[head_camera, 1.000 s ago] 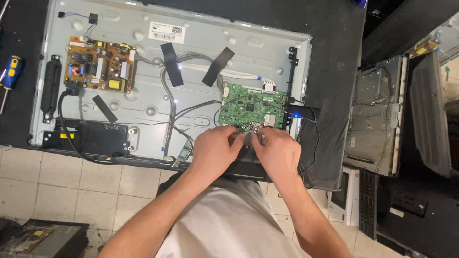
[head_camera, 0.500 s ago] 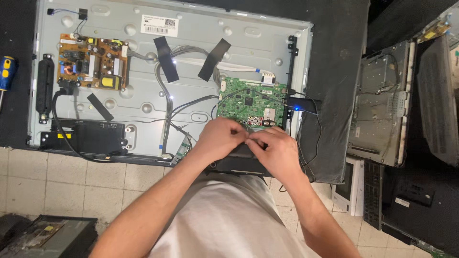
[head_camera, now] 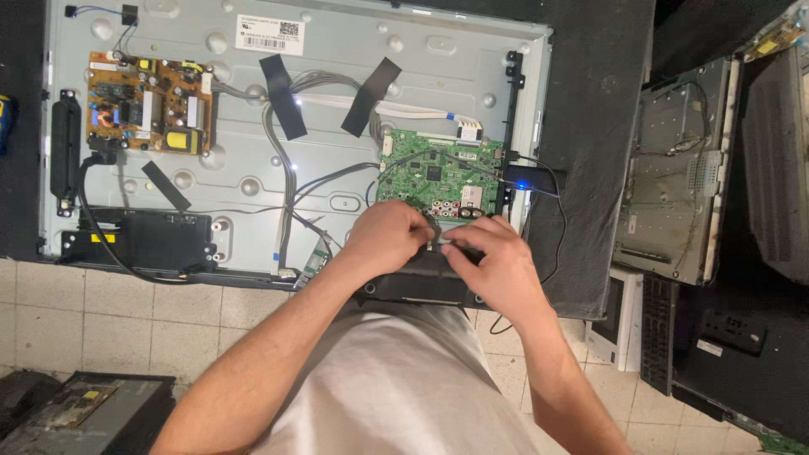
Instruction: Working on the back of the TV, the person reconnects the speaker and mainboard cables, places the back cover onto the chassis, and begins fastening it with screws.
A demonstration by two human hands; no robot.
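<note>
An opened flat television [head_camera: 253, 126] lies back-up on a dark mat, its silver metal chassis bare. Near its right side sits a green main circuit board [head_camera: 438, 173]. Both my hands work at that board's near edge. My left hand [head_camera: 389, 238] has its fingers curled down over something small that I cannot make out. My right hand [head_camera: 489, 257] presses beside it, fingers bent onto the same spot. Under both hands lies a long black speaker bar [head_camera: 421, 286].
An orange-brown power board [head_camera: 150, 103] sits at the chassis's upper left, a black speaker box [head_camera: 139, 240] below it. Black tape strips [head_camera: 282, 97] hold grey cables. A black dongle with a blue light [head_camera: 527, 179] plugs in at the right. Other stripped panels [head_camera: 674, 168] lie right.
The view has shifted a little, so the television sits higher in the frame. Both hands stay together at the green board's near edge, fingers shifting slightly.
</note>
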